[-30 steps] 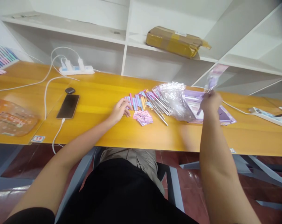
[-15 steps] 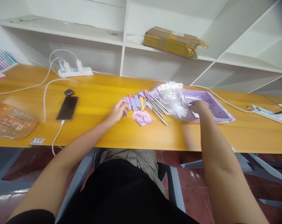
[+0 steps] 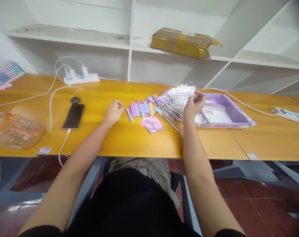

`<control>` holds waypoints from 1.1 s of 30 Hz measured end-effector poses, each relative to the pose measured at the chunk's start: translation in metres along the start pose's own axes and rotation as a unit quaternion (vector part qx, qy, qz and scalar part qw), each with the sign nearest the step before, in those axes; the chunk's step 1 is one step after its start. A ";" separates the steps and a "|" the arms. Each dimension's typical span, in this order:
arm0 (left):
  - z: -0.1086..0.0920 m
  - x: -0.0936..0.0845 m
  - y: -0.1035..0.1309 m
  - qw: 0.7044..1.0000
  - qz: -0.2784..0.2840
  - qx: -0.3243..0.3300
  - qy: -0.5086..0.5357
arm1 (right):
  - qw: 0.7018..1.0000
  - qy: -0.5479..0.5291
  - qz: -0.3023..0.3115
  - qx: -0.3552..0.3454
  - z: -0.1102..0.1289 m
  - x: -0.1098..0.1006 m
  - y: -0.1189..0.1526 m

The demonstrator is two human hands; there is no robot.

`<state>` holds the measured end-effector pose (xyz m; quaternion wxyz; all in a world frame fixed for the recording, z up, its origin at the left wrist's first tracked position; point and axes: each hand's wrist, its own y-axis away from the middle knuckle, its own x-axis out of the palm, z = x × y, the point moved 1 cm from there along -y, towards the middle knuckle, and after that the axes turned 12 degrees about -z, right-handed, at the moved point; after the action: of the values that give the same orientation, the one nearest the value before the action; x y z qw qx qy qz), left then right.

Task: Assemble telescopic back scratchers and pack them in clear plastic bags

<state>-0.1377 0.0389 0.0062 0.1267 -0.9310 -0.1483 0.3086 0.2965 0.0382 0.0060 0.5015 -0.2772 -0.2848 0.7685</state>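
Note:
My left hand (image 3: 114, 111) hovers over the table left of a row of pastel tubes (image 3: 140, 108) in pink, blue, purple and orange. Its fingers are curled, with nothing visible in them. One blue tube (image 3: 129, 115) lies slightly apart at the row's left end. My right hand (image 3: 195, 103) is raised by a crumpled clear plastic bag (image 3: 180, 95), fingers bent to the thumb; anything between them is hidden. Metal rods (image 3: 170, 113) stick out from under the bag beside purple pieces. Small pink printed packets (image 3: 152, 124) lie in front of the tubes.
Right of the bag stands a shallow purple box (image 3: 238, 124) with white contents. A phone (image 3: 74, 116) on a cable, a black case (image 3: 75, 100), an orange pouch (image 3: 18, 131) and a power strip (image 3: 82, 78) lie left. A taped carton (image 3: 180, 42) sits on the shelf.
My right hand has come out of the purple box and moved left and up to the bag. My left hand has drawn back left from the tubes, and a blue tube shows apart there.

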 end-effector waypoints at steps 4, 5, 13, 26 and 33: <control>0.000 0.013 0.012 0.994 0.074 0.037 -0.077 | 0.998 0.048 0.031 0.017 0.011 -0.001 0.020; -0.002 0.016 0.016 0.991 0.084 0.048 -0.087 | 0.997 0.052 0.063 0.019 0.014 -0.003 0.023; -0.006 0.017 0.028 0.982 0.109 0.071 -0.138 | 0.914 0.040 0.402 -0.044 0.044 -0.018 0.039; -0.001 0.016 0.027 0.979 0.079 0.048 -0.180 | 0.918 0.048 0.392 -0.042 0.041 -0.017 0.034; -0.014 0.004 0.032 0.984 0.114 0.104 -0.085 | 0.949 -0.149 0.241 0.138 0.057 0.004 0.020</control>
<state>-0.1197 0.0084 0.0044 0.1734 -0.8939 -0.0185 0.4130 0.2423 0.0262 0.0297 0.2864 -0.1475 -0.1722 0.9309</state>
